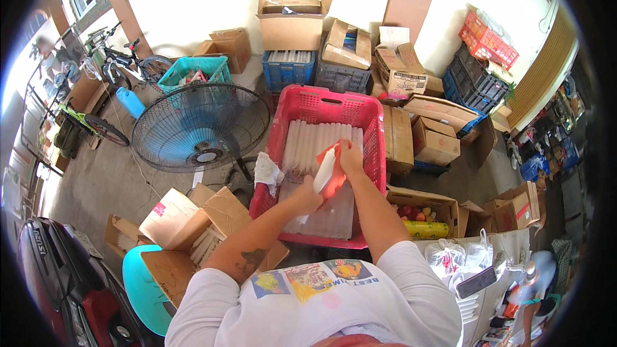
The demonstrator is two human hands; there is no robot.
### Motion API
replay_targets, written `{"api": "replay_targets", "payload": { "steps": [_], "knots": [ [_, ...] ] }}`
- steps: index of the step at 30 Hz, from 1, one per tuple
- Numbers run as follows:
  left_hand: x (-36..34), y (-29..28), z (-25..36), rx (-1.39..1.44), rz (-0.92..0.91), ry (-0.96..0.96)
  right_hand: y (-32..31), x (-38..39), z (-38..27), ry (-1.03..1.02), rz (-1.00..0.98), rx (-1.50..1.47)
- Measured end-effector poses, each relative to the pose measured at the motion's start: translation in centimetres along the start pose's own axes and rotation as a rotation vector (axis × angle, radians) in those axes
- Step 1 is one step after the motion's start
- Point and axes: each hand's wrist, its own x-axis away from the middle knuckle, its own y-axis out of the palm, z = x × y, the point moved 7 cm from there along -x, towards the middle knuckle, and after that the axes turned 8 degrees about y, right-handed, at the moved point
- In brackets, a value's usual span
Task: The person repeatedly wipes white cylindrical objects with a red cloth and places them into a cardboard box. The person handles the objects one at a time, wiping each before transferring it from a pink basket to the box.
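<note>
A pink plastic crate (375, 128) stands in front of me. Rows of long white sticks that look like candles (321, 138) lie inside it, with a paler, cloudy layer nearer to me. Over the crate I hold a red and white packet (330, 172), tilted. My right hand (350, 157) is closed on its upper end, and my left hand (307, 198) grips its lower end. The fingers partly hide the packet, so its contents cannot be made out. A crumpled white cloth (268, 171) hangs on the crate's left rim.
A large black fan (204, 132) stands left of the crate. An opened cardboard box with white sticks (204, 244) sits at lower left by a turquoise chair (138, 283). Cardboard boxes (398, 138) are stacked at right. A phone (476, 282) lies on the table at lower right.
</note>
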Motion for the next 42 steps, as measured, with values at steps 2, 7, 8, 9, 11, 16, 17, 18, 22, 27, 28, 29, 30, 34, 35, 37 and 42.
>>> {"api": "replay_targets", "payload": {
  "steps": [2,7,8,9,11,16,17,18,22,27,28,29,30,34,35,37,42],
  "knots": [
    [-0.4,-0.8,0.5,-0.007,0.054,0.043,0.4,0.9,3.3,0.419,-0.072,-0.518],
    [-2.0,-3.3,0.8,-0.221,0.181,0.015,4.6,5.5,1.9,0.414,-0.605,-0.973],
    [-2.0,-3.1,1.3,-0.333,0.189,0.053,4.6,5.5,1.8,0.349,-0.511,-0.913],
    [-1.9,-2.8,1.7,-0.449,0.192,0.090,4.3,5.1,1.8,0.312,-0.396,-0.858],
    [-1.0,-1.0,2.7,-0.655,0.136,0.202,3.9,4.2,1.3,0.265,-0.276,-0.776],
    [2.0,-1.0,3.8,-0.062,0.320,0.439,3.0,2.6,0.2,0.285,-0.285,-0.807],
    [2.2,-1.7,3.3,0.166,0.379,0.415,2.4,2.8,0.5,0.341,-0.222,-0.803],
    [2.4,-2.4,2.7,0.405,0.477,0.385,2.5,3.3,0.1,0.317,-0.271,-0.854],
    [2.0,-4.2,0.1,0.726,0.726,0.221,3.8,6.9,-0.4,0.377,-0.341,-1.003],
    [0.1,-3.9,-1.8,0.955,0.739,0.134,6.4,10.8,-2.0,0.203,-0.425,-0.829],
    [0.3,-4.6,-1.0,0.744,0.816,0.257,6.8,11.6,-1.9,0.177,-0.432,-0.772],
    [0.3,-5.0,0.0,0.526,0.883,0.380,7.1,12.0,-1.9,0.146,-0.440,-0.715],
    [0.1,-4.7,0.3,0.499,0.903,0.422,6.7,12.8,-2.0,0.020,-0.410,-0.631],
    [-0.9,-4.2,-1.6,0.290,0.703,0.173,7.0,14.8,0.5,0.112,-0.541,-0.391],
    [-1.7,-4.1,-1.6,0.352,0.462,0.197,7.2,15.5,1.3,0.155,-0.627,-0.184],
    [-1.1,-4.1,-1.7,0.429,-0.022,0.169,7.5,16.6,1.8,0.157,-0.770,-0.095],
    [8.2,-9.4,0.6,0.916,0.300,0.458,7.6,17.4,1.7,-0.026,-0.882,0.159]
  ]
}}
